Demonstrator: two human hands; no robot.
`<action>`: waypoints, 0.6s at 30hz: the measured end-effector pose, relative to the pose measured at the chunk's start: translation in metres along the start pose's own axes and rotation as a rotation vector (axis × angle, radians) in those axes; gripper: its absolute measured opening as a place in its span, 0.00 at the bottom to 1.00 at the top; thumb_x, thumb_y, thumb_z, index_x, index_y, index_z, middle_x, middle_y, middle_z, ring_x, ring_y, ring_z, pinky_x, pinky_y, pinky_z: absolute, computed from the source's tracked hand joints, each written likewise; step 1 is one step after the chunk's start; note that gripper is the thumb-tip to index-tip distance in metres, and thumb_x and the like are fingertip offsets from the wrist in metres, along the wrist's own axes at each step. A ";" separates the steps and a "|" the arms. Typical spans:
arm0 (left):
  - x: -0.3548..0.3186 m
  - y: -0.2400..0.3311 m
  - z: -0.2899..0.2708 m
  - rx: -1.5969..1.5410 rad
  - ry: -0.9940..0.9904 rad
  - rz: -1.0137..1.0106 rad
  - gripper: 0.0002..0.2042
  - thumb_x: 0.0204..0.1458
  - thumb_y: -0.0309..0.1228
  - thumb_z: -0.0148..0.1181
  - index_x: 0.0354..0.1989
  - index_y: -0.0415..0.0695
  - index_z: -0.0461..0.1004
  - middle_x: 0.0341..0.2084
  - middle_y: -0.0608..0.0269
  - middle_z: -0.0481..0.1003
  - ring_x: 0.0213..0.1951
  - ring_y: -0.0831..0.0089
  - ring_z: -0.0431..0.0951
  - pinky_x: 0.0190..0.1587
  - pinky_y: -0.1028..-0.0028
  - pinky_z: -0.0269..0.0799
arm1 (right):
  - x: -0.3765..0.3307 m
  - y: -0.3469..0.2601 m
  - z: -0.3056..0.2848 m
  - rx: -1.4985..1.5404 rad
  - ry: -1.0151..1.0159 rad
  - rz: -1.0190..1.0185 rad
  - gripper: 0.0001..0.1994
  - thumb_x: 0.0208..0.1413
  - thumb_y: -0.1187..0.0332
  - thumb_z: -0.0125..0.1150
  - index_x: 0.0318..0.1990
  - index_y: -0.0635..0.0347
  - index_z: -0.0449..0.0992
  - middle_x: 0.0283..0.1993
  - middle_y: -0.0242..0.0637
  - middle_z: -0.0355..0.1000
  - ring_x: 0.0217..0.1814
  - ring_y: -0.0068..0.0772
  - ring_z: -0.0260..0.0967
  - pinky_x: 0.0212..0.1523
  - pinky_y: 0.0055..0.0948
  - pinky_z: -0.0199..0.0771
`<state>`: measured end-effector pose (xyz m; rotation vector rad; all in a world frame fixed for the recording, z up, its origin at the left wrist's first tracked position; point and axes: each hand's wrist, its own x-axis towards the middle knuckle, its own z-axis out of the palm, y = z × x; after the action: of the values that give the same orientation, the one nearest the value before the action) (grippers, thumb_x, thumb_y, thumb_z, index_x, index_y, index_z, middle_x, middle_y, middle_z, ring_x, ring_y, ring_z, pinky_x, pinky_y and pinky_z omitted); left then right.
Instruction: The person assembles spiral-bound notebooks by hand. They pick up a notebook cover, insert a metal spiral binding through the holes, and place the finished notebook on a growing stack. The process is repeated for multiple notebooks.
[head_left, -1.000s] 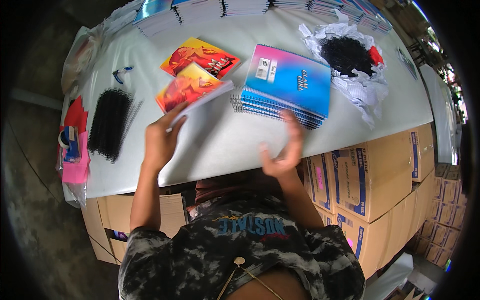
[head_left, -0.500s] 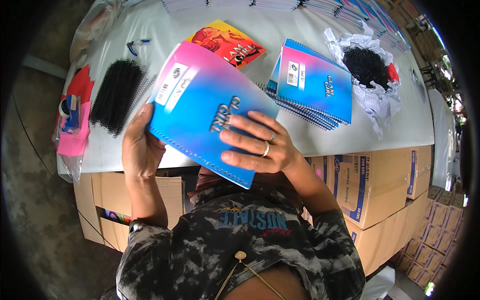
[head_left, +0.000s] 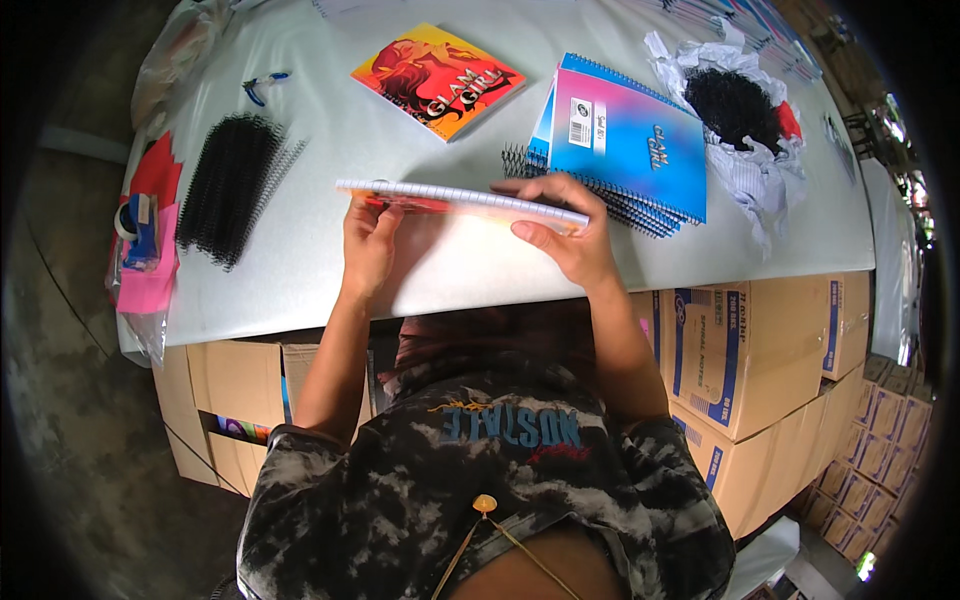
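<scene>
Both my hands hold one notebook (head_left: 460, 193) edge-on above the front part of the table. Its thin white page edge with a row of small marks faces up, and a reddish-orange cover shows below. My left hand (head_left: 370, 245) grips its left end from beneath, thumb against the cover. My right hand (head_left: 575, 230) pinches the right end between thumb and fingers. Beyond it lies a red and yellow notebook (head_left: 437, 80). To the right sits a stack of blue and pink spiral notebooks (head_left: 630, 140), with black coils poking out at its left side.
A bundle of black spiral coils (head_left: 228, 190) lies at the left, near blue-handled pliers (head_left: 262, 88). A tape roll in a blue holder (head_left: 138, 230) rests on pink sheets at the left edge. More black coils (head_left: 730, 108) sit in crumpled paper at right. Cardboard boxes (head_left: 750, 350) stand below the table.
The notebook has turned from its blue and pink cover lying face-up to edge-on, and moved farther from me. My right hand has gone from flat on the cover to pinching its right end.
</scene>
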<state>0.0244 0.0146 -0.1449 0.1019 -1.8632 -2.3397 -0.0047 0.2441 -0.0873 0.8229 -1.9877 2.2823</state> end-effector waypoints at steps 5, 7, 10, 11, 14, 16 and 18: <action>0.001 0.005 -0.002 0.373 -0.058 0.067 0.21 0.50 0.19 0.48 0.55 0.39 0.55 0.46 0.57 0.68 0.48 0.69 0.66 0.53 0.69 0.59 | 0.007 0.005 -0.009 0.005 -0.068 0.230 0.12 0.49 0.77 0.60 0.43 0.65 0.74 0.38 0.33 0.75 0.38 0.19 0.68 0.40 0.20 0.70; 0.016 0.001 -0.041 1.420 -0.043 0.389 0.23 0.40 0.26 0.57 0.49 0.42 0.65 0.44 0.52 0.68 0.48 0.55 0.65 0.49 0.59 0.59 | 0.010 0.006 -0.012 -0.023 -0.064 0.213 0.13 0.51 0.77 0.57 0.45 0.65 0.73 0.38 0.33 0.75 0.39 0.18 0.68 0.41 0.19 0.70; 0.048 0.034 -0.080 1.593 0.384 0.330 0.14 0.44 0.29 0.56 0.43 0.48 0.71 0.44 0.58 0.68 0.47 0.59 0.66 0.47 0.61 0.60 | 0.009 0.011 -0.016 -0.061 -0.037 0.184 0.13 0.52 0.78 0.55 0.47 0.64 0.73 0.39 0.34 0.75 0.39 0.18 0.68 0.42 0.19 0.70; 0.052 0.036 -0.102 1.738 0.520 0.342 0.12 0.48 0.34 0.55 0.42 0.48 0.72 0.43 0.58 0.69 0.47 0.59 0.67 0.46 0.62 0.60 | 0.010 0.011 -0.014 -0.071 -0.050 0.175 0.13 0.52 0.78 0.56 0.47 0.64 0.73 0.40 0.34 0.75 0.40 0.18 0.68 0.43 0.20 0.70; 0.056 0.039 -0.136 1.681 0.386 0.113 0.13 0.52 0.37 0.52 0.42 0.44 0.71 0.37 0.56 0.72 0.40 0.60 0.71 0.42 0.64 0.63 | 0.010 0.008 -0.010 -0.108 -0.060 0.142 0.13 0.52 0.78 0.56 0.47 0.65 0.73 0.40 0.35 0.74 0.40 0.19 0.69 0.44 0.21 0.70; 0.057 0.044 -0.142 1.485 0.267 0.126 0.13 0.53 0.36 0.50 0.42 0.42 0.70 0.33 0.56 0.73 0.35 0.64 0.72 0.38 0.68 0.66 | 0.011 0.004 -0.006 -0.113 -0.056 0.109 0.13 0.51 0.79 0.56 0.47 0.65 0.73 0.41 0.36 0.74 0.41 0.19 0.69 0.45 0.21 0.70; 0.057 0.054 -0.138 1.008 0.240 0.074 0.13 0.54 0.33 0.47 0.43 0.40 0.68 0.30 0.57 0.73 0.31 0.70 0.72 0.34 0.73 0.66 | 0.011 0.005 -0.005 -0.105 -0.011 0.070 0.13 0.51 0.79 0.56 0.46 0.65 0.73 0.42 0.36 0.74 0.42 0.20 0.69 0.45 0.21 0.70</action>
<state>-0.0080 -0.1396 -0.1211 0.3821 -2.6102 -1.0682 -0.0178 0.2437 -0.0880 0.7710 -2.1534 2.1905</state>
